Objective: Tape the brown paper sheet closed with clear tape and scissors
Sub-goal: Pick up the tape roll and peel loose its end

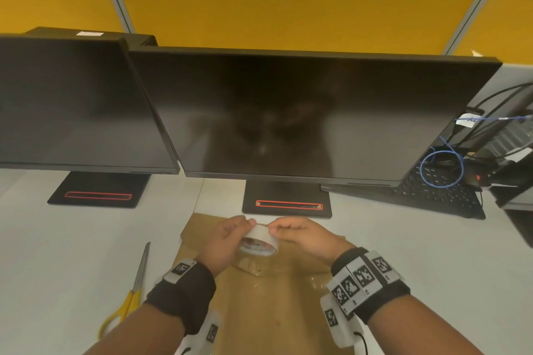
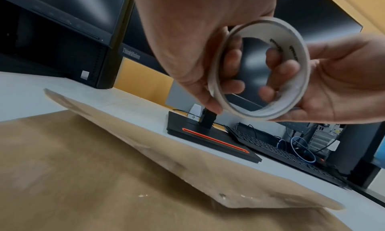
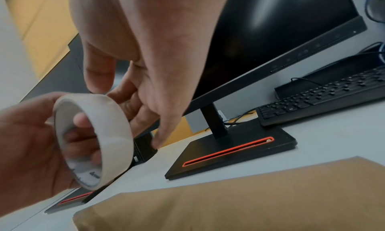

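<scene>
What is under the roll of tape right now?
The tape roll is held in the air by the left hand and right hand. Beneath it lies the brown paper sheet on the white desk. The paper directly below is hidden by the hands.

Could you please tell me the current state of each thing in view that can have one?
Roll of clear tape: lifted above the paper, held in both hands.
Left hand: grips the roll, fingers through its core.
Right hand: pinches at the roll's outer edge.
Brown paper sheet: lying on the desk, folded.
Yellow-handled scissors: lying untouched on the desk, blades closed.
Two black monitors: screens dark.
</scene>
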A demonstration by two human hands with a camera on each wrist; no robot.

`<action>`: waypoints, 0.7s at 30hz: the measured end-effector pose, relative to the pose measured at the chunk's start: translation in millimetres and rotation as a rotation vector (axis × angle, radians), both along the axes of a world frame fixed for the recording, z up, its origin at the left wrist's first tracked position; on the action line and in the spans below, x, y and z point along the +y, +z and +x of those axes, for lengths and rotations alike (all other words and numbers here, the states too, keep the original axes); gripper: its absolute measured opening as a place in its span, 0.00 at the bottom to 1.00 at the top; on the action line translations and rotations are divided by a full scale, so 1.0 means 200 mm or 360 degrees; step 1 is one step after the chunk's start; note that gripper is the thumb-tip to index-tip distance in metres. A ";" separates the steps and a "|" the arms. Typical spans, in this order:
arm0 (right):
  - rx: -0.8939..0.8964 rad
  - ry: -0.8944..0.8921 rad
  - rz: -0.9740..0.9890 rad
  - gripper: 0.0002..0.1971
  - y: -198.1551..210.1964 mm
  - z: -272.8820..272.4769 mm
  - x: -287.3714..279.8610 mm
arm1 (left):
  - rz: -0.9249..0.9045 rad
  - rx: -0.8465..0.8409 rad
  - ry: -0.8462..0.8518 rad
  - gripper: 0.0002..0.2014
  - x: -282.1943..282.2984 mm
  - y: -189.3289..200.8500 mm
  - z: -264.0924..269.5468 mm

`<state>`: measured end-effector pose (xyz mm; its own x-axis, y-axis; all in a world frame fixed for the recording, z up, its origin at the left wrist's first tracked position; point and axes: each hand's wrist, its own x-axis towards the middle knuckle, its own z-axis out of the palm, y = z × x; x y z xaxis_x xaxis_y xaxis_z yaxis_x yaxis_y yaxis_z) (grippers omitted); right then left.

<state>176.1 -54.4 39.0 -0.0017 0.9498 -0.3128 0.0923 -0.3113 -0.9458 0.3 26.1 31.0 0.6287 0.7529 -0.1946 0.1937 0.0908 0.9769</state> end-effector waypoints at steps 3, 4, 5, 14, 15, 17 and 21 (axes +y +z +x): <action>-0.0043 0.0006 0.0010 0.08 -0.03 -0.01 -0.01 | 0.0206 0.0028 0.0135 0.08 0.00 -0.03 0.01; -0.0030 -0.0019 -0.0009 0.08 -0.03 -0.03 -0.02 | 0.0302 0.0047 0.0172 0.02 0.00 -0.03 0.02; -0.0026 -0.0029 -0.0021 0.09 -0.02 -0.03 -0.03 | 0.0391 0.0074 0.0157 0.02 0.00 -0.05 0.01; -0.0634 0.0193 0.0071 0.15 0.00 -0.05 -0.04 | 0.0230 0.0484 -0.0571 0.14 0.04 -0.05 0.02; -0.0676 0.0225 0.0091 0.15 0.00 -0.05 -0.04 | 0.0205 0.0523 -0.0618 0.12 0.05 -0.04 0.02; -0.0723 0.0272 0.0128 0.14 -0.01 -0.05 -0.04 | 0.0146 0.0548 -0.0692 0.09 0.05 -0.02 0.02; -0.0753 0.0298 0.0161 0.15 -0.03 -0.06 -0.04 | 0.0095 0.0568 -0.0715 0.10 0.07 -0.02 0.03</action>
